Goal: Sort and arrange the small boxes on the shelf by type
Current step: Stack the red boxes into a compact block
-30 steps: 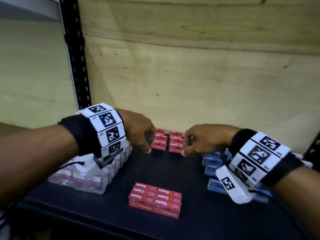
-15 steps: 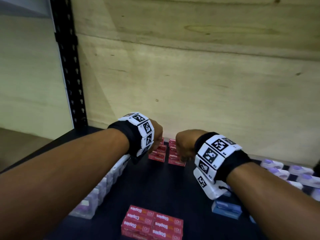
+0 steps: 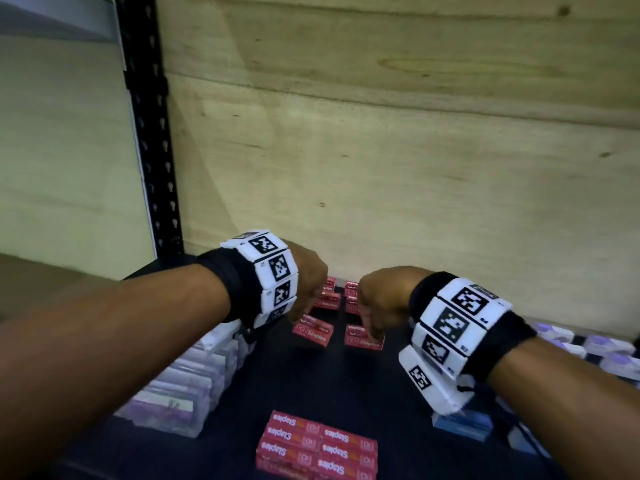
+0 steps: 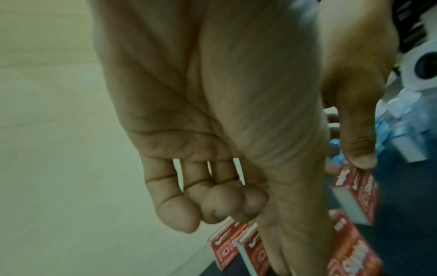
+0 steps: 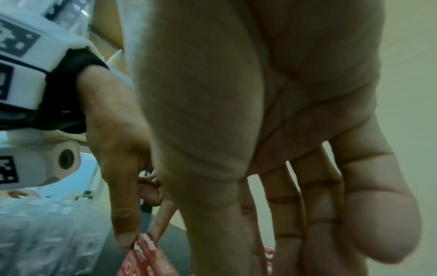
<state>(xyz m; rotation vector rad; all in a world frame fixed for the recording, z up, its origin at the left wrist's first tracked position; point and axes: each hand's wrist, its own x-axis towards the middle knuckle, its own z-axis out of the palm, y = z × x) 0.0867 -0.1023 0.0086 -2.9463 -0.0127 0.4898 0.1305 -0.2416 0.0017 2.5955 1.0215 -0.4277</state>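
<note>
Two columns of red staples boxes (image 3: 328, 296) lie at the back of the dark shelf (image 3: 388, 386). My left hand (image 3: 306, 294) reaches down over the left column. Its thumb (image 4: 359, 149) and curled fingers pinch the front red box (image 3: 313, 332), which shows tilted in the left wrist view as the front red box (image 4: 354, 198). My right hand (image 3: 379, 306) hangs over the right column, fingers (image 5: 290, 214) pointing down, and grips that column's front red box (image 3: 364, 340). Both front boxes sit apart from the rows behind them.
A block of red staples boxes (image 3: 318, 445) lies at the shelf's front. A row of clear boxes with purple contents (image 3: 180, 386) runs along the left. Blue boxes (image 3: 464, 424) and white purple-topped boxes (image 3: 602, 348) are on the right. A plywood wall (image 3: 381, 150) closes the back.
Both hands have curled down onto the front red boxes of the two back columns. Those two boxes have come forward, leaving a gap to the rows behind.
</note>
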